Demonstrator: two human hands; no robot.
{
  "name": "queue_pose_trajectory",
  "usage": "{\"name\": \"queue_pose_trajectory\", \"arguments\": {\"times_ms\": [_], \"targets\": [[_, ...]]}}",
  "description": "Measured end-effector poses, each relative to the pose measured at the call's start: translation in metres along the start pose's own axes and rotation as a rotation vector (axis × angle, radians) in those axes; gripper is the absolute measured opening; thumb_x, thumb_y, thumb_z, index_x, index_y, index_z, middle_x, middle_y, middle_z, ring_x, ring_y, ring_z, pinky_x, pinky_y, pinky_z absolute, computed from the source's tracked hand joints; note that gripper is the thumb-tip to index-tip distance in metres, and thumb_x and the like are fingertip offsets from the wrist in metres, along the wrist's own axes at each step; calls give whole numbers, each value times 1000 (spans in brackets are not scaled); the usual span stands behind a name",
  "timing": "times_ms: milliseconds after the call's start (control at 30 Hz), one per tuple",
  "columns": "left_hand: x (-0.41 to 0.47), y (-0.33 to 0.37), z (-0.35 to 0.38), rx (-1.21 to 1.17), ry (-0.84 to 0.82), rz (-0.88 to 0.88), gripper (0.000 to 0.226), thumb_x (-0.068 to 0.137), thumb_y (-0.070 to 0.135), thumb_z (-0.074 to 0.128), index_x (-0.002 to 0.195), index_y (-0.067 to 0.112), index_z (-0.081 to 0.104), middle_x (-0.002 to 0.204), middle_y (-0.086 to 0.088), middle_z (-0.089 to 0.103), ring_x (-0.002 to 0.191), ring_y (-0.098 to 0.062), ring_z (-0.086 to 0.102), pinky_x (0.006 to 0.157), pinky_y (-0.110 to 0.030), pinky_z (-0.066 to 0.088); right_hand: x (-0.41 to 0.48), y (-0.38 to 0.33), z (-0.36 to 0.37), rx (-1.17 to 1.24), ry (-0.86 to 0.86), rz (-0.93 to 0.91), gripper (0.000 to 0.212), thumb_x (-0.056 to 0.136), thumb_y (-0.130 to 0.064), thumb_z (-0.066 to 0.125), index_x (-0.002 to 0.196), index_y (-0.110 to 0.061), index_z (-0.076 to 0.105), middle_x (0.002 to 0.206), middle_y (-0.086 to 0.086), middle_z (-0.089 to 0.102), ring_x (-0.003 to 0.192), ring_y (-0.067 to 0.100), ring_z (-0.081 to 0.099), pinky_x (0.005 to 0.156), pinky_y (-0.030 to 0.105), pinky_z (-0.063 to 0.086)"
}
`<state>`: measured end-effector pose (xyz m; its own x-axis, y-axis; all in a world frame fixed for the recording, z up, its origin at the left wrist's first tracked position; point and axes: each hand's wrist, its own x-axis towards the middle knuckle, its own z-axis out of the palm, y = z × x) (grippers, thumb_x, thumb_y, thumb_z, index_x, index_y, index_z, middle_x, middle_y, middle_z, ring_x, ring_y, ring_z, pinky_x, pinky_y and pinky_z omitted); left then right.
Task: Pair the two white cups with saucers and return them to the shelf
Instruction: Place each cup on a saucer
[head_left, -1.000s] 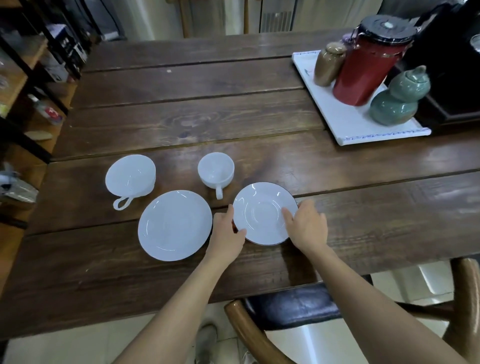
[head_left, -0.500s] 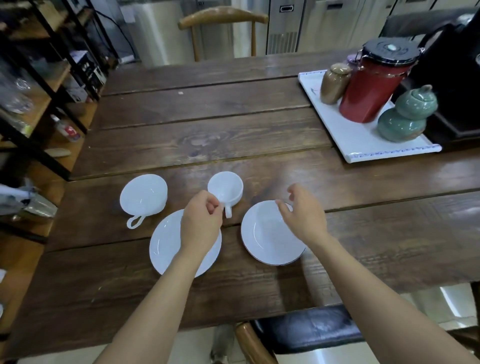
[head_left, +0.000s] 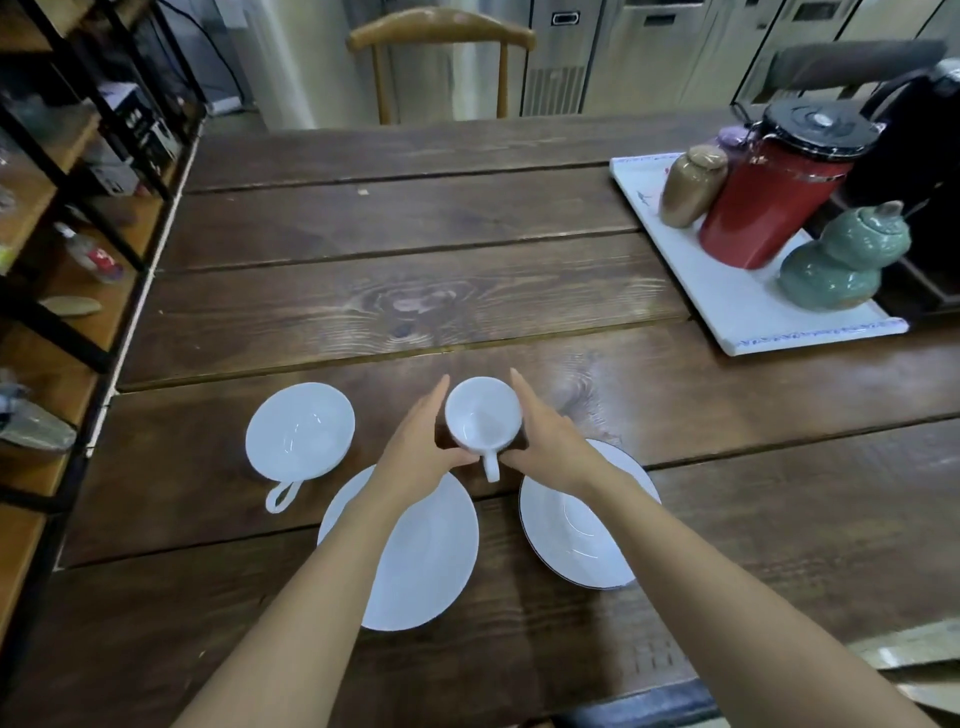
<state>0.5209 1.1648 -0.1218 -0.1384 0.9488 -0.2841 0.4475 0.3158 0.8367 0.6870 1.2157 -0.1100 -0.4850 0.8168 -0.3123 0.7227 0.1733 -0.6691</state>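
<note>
Both hands, left and right, cup the small cup (handle toward the person), fingers clasped on its sides; two saucers lie just below.

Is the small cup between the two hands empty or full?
Empty. The small cup stands upright, and its bare white inside shows down to the bottom.

dark plank table (wooden chair beyond)
</note>
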Motion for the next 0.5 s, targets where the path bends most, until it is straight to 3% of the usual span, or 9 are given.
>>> {"name": "queue_pose_trajectory", "arguments": {"times_ms": [67, 167, 367, 500], "targets": [[1, 1, 1, -76, -22, 41, 81, 72, 15, 78, 140, 28, 36, 139, 5, 48, 130, -19, 42, 100, -34, 39, 4, -2, 4, 53, 15, -37, 85, 75, -8, 64, 144, -19, 17, 134, 8, 48, 124, 28, 43, 105, 52, 35], [-2, 4, -1, -125, -5, 55, 72, 69, 12, 79, 131, 24, 45, 128, 3, 56, 116, -17, 52, 95, -36, 46, 6, -7, 6, 169, 76, -125, 62, 71, -5, 63, 126, -20, 41, 117, 4, 56, 109, 22, 52, 90, 46, 49], [-14, 16, 0, -154, 27, 105, 71, 64, 16, 84, 123, 28, 48, 120, 6, 59, 108, -14, 58, 89, -33, 51, -19, -5, -2, 320, 170, -221, 54, 71, -2, 66, 113, -31, 46, 104, -11, 55, 98, 8, 53, 79, 27, 52], [-25, 29, 16, -162, 6, 142, 69, 59, 24, 86, 116, 37, 49, 113, 17, 60, 105, -9, 58, 84, -27, 50, -47, 3, -17, 299, 203, -267, 50, 73, -5, 65, 115, -26, 47, 103, -10, 55, 91, -1, 50, 73, 6, 41]]}}
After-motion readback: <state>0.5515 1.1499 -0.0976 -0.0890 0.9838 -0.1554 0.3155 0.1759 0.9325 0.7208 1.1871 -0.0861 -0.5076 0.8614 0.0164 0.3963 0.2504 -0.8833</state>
